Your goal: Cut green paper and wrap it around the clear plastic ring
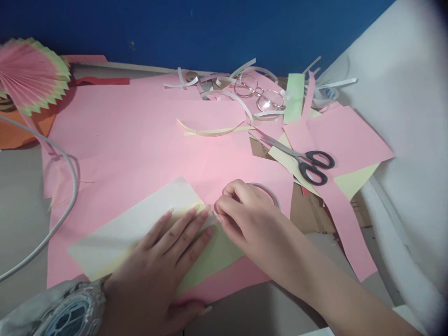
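1. The left hand lies palm down, its fingers lengthened and slightly parted, pressing on the paper and grasping nothing.
2. The right hand is curled, thumb and fingertips drawn together in a pinch at the paper's edge, just beside the left fingertips; whether something thin sits between them I cannot tell.
3. Under the left hand is the pale green paper, slanting from 8 o'clock up toward 2, with a whitish band along its upper side.
4. A pale ring shows in part at 2 o'clock from the right hand's knuckles, the rest hidden behind that hand.
5. Beneath all this spreads a large pink sheet.
6. Taking the clock from where the hands meet, a curved yellow strip lies at 12 o'clock.
7. Eyeglasses rest at 1 o'clock among white paper strips.
8. Black-handled scissors lie at 2 o'clock on paper scraps, blades toward 10.
9. A long pink strip runs down at 3 to 4 o'clock, over brown cardboard.
10. A white cable bends at 9 o'clock; a pleated pink-and-green fan lies at 10.
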`<state>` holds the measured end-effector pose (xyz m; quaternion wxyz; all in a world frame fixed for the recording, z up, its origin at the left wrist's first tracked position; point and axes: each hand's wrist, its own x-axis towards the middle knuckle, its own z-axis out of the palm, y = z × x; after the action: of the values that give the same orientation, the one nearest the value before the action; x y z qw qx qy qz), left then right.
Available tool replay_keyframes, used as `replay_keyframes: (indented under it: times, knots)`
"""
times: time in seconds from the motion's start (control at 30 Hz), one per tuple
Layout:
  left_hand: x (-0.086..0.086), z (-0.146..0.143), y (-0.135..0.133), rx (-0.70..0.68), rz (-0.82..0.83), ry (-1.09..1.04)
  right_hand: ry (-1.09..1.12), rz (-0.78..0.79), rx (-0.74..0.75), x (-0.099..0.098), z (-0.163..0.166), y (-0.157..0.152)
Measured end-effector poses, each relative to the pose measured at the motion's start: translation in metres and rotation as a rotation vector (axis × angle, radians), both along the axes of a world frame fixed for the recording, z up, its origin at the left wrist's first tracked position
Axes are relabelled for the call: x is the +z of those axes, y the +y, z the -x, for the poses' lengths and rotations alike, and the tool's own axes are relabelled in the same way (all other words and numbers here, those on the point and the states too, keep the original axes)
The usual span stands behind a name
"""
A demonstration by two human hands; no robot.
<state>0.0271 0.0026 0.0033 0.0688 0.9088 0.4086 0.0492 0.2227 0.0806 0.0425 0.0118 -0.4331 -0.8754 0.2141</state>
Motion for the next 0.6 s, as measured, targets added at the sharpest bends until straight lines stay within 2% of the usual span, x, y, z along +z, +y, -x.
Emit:
replay_keyframes:
  times: [0.43,0.6]
  knots:
    - [0.0006,-0.0008,0.0015,-0.005,0.012,-0.005,-0.022,-0.028,0.008,0.0009,0.0001,0.0000]
    - [0.0001,-0.0041,0.0010,0.048,0.019,-0.011,-0.024,-0.065,0.011,-0.0010,-0.0003,-0.0008]
